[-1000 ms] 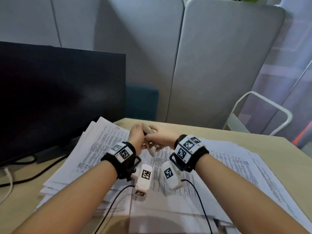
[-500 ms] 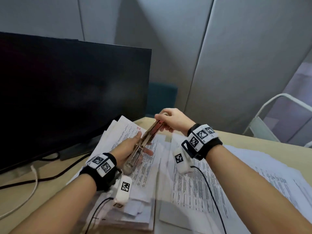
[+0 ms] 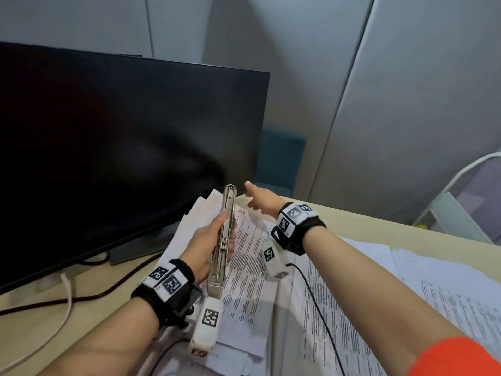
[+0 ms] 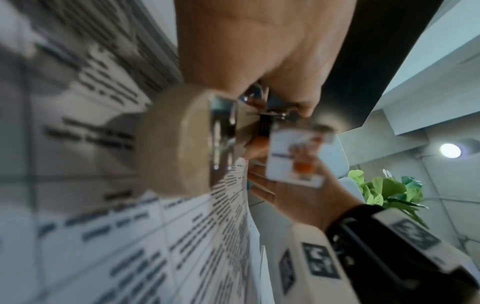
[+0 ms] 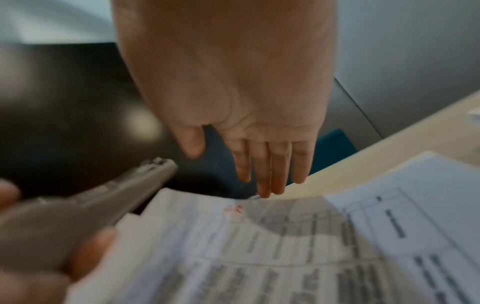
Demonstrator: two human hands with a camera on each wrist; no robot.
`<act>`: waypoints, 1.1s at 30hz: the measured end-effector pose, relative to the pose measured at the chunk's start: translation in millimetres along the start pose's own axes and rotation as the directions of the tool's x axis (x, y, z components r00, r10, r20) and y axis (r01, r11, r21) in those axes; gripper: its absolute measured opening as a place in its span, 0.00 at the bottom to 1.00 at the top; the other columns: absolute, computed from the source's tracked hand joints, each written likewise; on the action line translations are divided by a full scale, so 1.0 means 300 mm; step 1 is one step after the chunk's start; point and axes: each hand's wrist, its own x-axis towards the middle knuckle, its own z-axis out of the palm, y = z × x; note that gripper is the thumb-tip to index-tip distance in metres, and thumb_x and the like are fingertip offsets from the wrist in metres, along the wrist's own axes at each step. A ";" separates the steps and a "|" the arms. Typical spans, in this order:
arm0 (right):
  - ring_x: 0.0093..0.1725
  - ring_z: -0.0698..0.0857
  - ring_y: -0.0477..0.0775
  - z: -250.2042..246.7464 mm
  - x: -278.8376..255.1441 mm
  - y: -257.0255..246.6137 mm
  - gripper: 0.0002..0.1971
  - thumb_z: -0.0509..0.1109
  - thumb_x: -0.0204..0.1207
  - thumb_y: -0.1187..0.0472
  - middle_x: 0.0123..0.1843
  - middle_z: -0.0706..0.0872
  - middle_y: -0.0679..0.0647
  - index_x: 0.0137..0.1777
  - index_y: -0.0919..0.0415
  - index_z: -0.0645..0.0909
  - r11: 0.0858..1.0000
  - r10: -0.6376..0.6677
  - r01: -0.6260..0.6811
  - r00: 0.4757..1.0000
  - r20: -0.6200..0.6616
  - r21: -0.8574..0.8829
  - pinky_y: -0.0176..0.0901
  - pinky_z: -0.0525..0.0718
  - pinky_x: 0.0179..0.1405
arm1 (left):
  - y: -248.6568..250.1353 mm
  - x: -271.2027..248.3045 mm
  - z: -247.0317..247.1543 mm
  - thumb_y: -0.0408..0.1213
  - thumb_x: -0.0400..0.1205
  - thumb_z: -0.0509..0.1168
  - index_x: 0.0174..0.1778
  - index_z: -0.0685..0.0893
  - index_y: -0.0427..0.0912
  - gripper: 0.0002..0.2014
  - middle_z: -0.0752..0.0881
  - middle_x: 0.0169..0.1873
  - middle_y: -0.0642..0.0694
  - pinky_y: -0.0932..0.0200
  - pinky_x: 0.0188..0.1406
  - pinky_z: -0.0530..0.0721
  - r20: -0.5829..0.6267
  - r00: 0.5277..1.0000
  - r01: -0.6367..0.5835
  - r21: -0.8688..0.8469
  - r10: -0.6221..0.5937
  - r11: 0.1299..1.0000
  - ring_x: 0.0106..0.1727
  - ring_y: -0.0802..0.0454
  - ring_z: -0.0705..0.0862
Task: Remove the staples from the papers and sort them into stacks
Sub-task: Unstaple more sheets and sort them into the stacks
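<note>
Stapler held in left hand, right hand reaching to paper corner

Left hand (image 3: 203, 246) grips stapler (image 3: 223, 237) above printed papers (image 3: 252, 270) on worktop (image 3: 360, 226); right hand (image 3: 261, 198) released, fingers straight. Advice: pin the far corner flat, then bring the tool's tip under the staple.

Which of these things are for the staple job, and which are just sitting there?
For the job:
stapler, gripped by the left hand
papers
right hand, reaching out flat

Just lying about:
monitor
cables
white rack

Silver stapler (image 3: 223, 240), white black-printed papers (image 3: 249, 267), black monitor (image 3: 122, 145), beige desk (image 3: 379, 226).
</note>
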 end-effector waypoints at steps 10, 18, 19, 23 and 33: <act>0.69 0.78 0.57 0.137 -0.014 0.020 0.27 0.69 0.77 0.59 0.71 0.80 0.56 0.78 0.56 0.72 0.858 -0.017 0.143 0.968 0.250 -0.494 0.45 0.74 0.61 | -0.010 0.027 -0.052 0.57 0.81 0.64 0.41 0.89 0.39 0.22 0.87 0.34 0.42 0.53 0.36 0.80 -0.218 0.957 -0.194 0.015 0.192 0.981 0.29 0.51 0.80; 0.68 0.81 0.56 0.095 0.041 -0.042 0.25 0.57 0.81 0.72 0.71 0.82 0.56 0.76 0.58 0.76 0.821 -0.063 0.143 0.985 0.161 -0.553 0.41 0.77 0.60 | -0.072 0.028 -0.070 0.57 0.81 0.64 0.46 0.87 0.37 0.23 0.86 0.34 0.43 0.56 0.30 0.78 -0.223 0.970 -0.093 0.023 0.096 0.995 0.26 0.51 0.79; 0.69 0.81 0.56 0.104 0.061 -0.039 0.28 0.59 0.79 0.75 0.72 0.81 0.55 0.78 0.57 0.74 0.828 -0.086 0.144 0.988 0.130 -0.542 0.39 0.77 0.57 | -0.071 0.027 -0.070 0.56 0.82 0.64 0.45 0.87 0.37 0.23 0.86 0.34 0.43 0.57 0.30 0.78 -0.221 0.971 -0.090 0.022 0.092 0.996 0.26 0.51 0.78; 0.66 0.83 0.55 0.153 0.117 -0.015 0.31 0.65 0.72 0.78 0.68 0.85 0.53 0.75 0.56 0.78 0.816 -0.148 0.172 0.985 0.087 -0.552 0.39 0.79 0.51 | -0.084 0.031 -0.086 0.57 0.82 0.64 0.44 0.87 0.35 0.24 0.85 0.33 0.41 0.57 0.32 0.79 -0.217 0.971 -0.094 0.038 0.100 0.995 0.26 0.50 0.79; 0.42 0.82 0.58 0.191 0.107 -0.016 0.07 0.65 0.79 0.63 0.36 0.80 0.53 0.39 0.59 0.77 0.502 -0.226 0.205 0.969 0.102 -0.840 0.44 0.78 0.41 | -0.094 0.036 -0.095 0.57 0.81 0.65 0.45 0.88 0.33 0.26 0.85 0.33 0.39 0.54 0.35 0.80 -0.215 0.971 -0.095 0.062 0.106 0.994 0.29 0.47 0.80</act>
